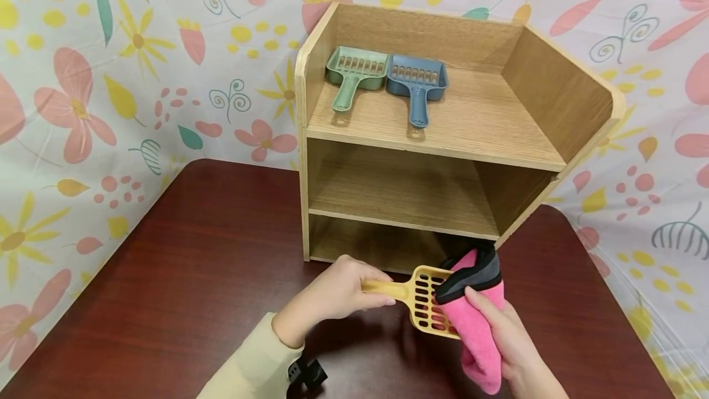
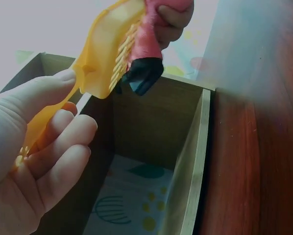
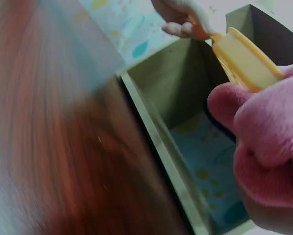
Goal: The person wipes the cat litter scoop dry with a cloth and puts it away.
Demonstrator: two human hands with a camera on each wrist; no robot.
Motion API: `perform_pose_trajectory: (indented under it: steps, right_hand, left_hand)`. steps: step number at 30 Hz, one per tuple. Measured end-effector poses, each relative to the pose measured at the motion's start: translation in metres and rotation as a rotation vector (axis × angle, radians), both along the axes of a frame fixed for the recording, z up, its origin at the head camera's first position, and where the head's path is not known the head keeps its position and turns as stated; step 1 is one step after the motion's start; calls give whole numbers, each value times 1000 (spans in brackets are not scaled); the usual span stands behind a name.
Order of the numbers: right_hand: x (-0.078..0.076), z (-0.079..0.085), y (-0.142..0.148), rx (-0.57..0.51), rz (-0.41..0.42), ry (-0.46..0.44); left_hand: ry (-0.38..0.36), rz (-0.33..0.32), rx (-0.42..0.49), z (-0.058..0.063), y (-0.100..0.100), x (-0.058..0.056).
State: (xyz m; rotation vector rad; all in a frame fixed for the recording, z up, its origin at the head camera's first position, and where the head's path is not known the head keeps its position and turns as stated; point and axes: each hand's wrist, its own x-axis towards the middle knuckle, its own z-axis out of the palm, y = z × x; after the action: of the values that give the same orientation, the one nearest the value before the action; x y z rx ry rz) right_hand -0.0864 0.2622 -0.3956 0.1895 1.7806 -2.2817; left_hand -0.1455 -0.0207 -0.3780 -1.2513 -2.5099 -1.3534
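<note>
My left hand (image 1: pixel 346 288) grips the handle of a yellow slotted litter scoop (image 1: pixel 423 300), thumb on one side and fingers curled round the other in the left wrist view. In my right hand (image 1: pixel 509 331) is a pink cloth (image 1: pixel 482 337) with a grey and black edge, bunched against the scoop's far end. The cloth hides part of the scoop's head. Pink folds of the cloth (image 3: pixel 274 132) cover most of the right hand in the right wrist view. Both hands are in front of the wooden shelf's lowest compartment.
A wooden shelf unit (image 1: pixel 432 149) stands on the dark red table (image 1: pixel 221 251). On its top board a green scoop (image 1: pixel 354 79) and a blue scoop (image 1: pixel 418 82) sit side by side at the left. A flowered curtain (image 1: pixel 166 66) hangs behind.
</note>
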Motion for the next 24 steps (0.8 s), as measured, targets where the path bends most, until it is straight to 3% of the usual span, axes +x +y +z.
perform_pose_trajectory:
  steps: [6,11,14,18,20,24]
  right_hand:
    - [5,2,3,198,-220,159]
    - [13,9,6,367,-259,354]
    - [17,15,6,570,-269,461]
    - [18,23,-4,830,-239,599]
    - [17,23,-13,928,-174,679]
    - [14,15,-33,1116,-45,799]
  left_hand:
    - [-37,33,-26,-2,-4,-3]
    - [-74,23,-42,1,-8,-4]
    - [-51,26,-54,3,-9,-4]
    - [-29,18,-53,2,-7,-3]
    - [-14,4,-49,0,-5,-2]
    - [97,-10,-66,-5,0,-2]
